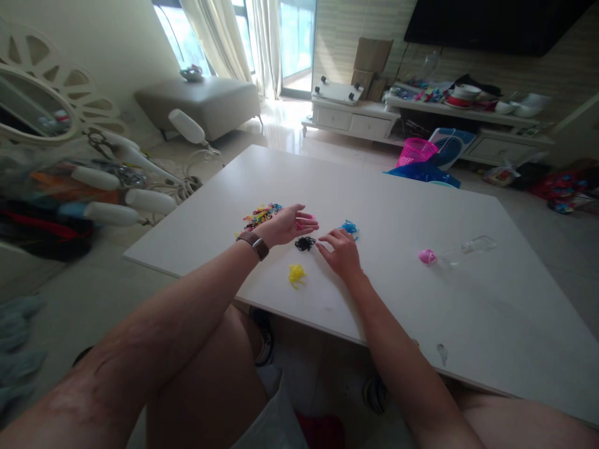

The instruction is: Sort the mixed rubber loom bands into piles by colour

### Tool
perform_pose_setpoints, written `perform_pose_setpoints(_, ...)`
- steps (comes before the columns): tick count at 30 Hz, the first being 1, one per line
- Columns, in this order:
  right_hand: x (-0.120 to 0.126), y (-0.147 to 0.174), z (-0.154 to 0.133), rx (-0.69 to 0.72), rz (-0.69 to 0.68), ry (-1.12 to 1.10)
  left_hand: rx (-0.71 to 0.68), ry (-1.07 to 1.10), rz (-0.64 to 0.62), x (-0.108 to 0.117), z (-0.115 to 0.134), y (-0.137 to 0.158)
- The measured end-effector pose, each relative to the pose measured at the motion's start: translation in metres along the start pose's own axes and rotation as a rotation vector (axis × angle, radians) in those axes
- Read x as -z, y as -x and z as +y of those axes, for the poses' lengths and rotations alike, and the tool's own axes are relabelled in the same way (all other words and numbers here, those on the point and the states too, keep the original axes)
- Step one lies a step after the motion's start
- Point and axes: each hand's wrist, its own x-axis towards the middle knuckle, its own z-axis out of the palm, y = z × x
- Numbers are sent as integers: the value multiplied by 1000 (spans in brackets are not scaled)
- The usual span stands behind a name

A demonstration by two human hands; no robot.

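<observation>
My left hand (pixel 287 224) is held palm up over the table, its fingers stretched out. Some pink rubber bands (pixel 306 219) lie in its palm and along the fingers. Behind that wrist spreads a mixed-colour pile of small rubber bands (pixel 259 217), partly covered by the hand. My right hand (pixel 342 251) hovers low beside a black pile of bands (pixel 306 243), thumb and fingers apart, with nothing visible between them. Just past its knuckles sits a blue pile of bands (pixel 349 229). Closer to the table edge lies a yellow pile of bands (pixel 296 275).
On the right of the white table (pixel 397 212) lies a clear item with a pink end (pixel 427 256). A small translucent piece (pixel 442 354) rests near the front edge. Beyond the table stand a pink basket (pixel 416 151) and a low cabinet (pixel 350 118); white lamp arms (pixel 150 201) crowd the left.
</observation>
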Motion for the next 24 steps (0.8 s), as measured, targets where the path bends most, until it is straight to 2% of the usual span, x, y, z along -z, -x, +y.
perform_pose_setpoints(3,6,2,3,-33,100,-102,48,-27,-22,-5,-5,-1)
perform_pose_setpoints(6,7,3,0,-12,138,-193,86,-33,-81,-12,-12,-2)
perform_pose_setpoints(10,4,3,-5,-15,153,-242,93,-58,-156,-23,-21,-3)
perform_pose_setpoints(13,3,3,-5,-80,136,-225,86,-83,-160,-30,-25,-4)
perform_pose_setpoints(19,5,4,-3,-127,121,-228,107,-106,-245,-33,-28,-3)
perform_pose_setpoints(24,7,4,-2,-108,142,-210,46,-155,-146,-30,-25,-4)
